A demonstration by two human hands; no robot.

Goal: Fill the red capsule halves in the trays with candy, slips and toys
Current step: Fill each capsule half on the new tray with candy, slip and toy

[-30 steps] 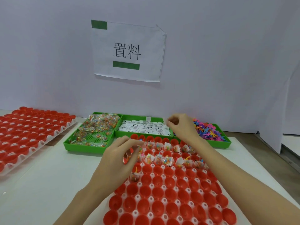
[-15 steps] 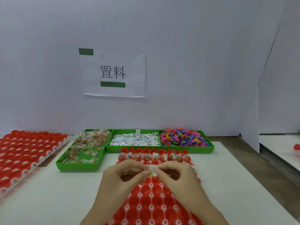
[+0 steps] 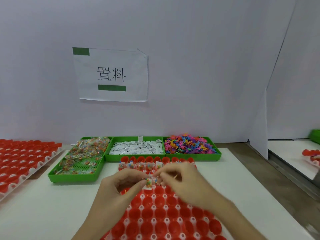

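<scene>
At the far left of the white counter (image 3: 43, 213) lies a tray of empty red capsule halves (image 3: 22, 160). Next to it comes a green bin of candy packets (image 3: 83, 158), then a green bin of white paper slips (image 3: 136, 148), then a green bin of bright plastic toys (image 3: 188, 145), all three set against the white wall below a paper sign (image 3: 111, 75). In front of the bins sits the working tray of red capsule halves (image 3: 161, 220); its second row already holds packets, the nearer rows are bare. Over this tray the left hand (image 3: 114, 193) pinches a small candy packet with a white slip (image 3: 148, 183) between thumb and fingertips. The right hand (image 3: 183, 182), blurred, meets it from the other side, fingers curled at the same packet; whether it truly grips I cannot tell. At the far right edge another red tray (image 3: 311, 155) shows partly.
</scene>
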